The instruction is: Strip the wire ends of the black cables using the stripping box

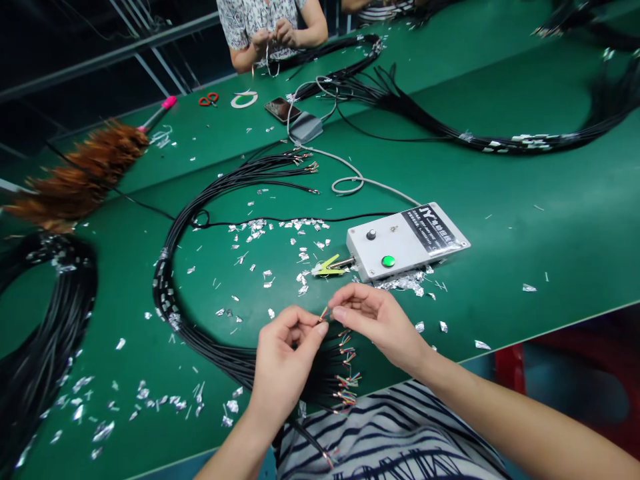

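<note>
My left hand [285, 357] and my right hand [377, 320] meet above the near edge of the green table [525, 220]. Both pinch the thin coloured wire ends [324, 313] of one black cable from the bundle of black cables [170, 293] that curves round from the left. Below my hands the bundle's other stripped ends [347, 380] fan out with coloured cores. Just beyond my fingers lies a grey metal box [407, 240] with a green button, a black knob and a yellow-green clip [327, 267] at its front.
Silver foil scraps [260, 230] litter the table. A feather duster [80, 173] lies at the left, another black cable bundle [45, 333] at the far left. Red scissors [209, 99], a tape ring [244, 99], a phone [283, 109] and a grey pedal [306, 127] lie farther back. Another person [273, 30] works opposite.
</note>
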A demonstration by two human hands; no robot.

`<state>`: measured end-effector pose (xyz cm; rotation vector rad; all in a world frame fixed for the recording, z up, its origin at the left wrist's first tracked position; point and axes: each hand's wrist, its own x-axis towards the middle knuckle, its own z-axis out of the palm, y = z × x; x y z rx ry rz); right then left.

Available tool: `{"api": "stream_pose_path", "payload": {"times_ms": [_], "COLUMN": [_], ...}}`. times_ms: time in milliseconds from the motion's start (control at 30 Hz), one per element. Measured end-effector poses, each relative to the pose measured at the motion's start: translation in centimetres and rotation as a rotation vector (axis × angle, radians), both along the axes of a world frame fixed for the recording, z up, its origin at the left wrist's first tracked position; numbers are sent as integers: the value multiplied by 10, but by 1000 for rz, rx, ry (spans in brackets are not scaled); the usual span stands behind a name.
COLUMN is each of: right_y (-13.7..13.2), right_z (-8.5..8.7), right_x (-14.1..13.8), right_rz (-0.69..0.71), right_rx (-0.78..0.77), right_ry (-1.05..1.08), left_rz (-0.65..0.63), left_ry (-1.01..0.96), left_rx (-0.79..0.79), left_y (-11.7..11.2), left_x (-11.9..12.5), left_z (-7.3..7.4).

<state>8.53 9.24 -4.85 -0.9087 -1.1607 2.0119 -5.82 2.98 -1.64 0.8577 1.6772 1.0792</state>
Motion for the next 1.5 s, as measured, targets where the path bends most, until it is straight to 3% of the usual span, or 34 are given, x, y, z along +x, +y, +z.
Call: {"api": "stream_pose_path", "payload": {"times_ms": [267, 600, 667, 833, 967, 1200, 1333, 1500], "right_y": [3, 5, 4, -5, -10, -16, -22, -13], "right_z": [-2, -6, -5, 1, 3, 3, -4, -6], "right_x": [-3, 3, 3, -2, -5, -11, -16, -6], "right_rz": [23, 226, 243, 119, 53, 146, 74, 60], "right_rx": [-100, -321, -272, -21, 61, -98, -26, 164], "right_ry": [25, 60, 44, -96, -151, -82, -76, -203], "left_rz": [-27, -39, -44, -9, -30, 54, 94, 108], "left_ry": [69, 58, 70, 174, 156, -96, -233, -252], "left_rx": [16, 48, 65, 177, 210, 89, -35, -89], "left_y": [-1, -4, -5, -7, -7, -6, -5, -1], "left_x": [1, -2, -2, 2, 0, 1, 0, -1], "left_z": [-1, -3, -3, -4, -4, -5, -6, -5]}}
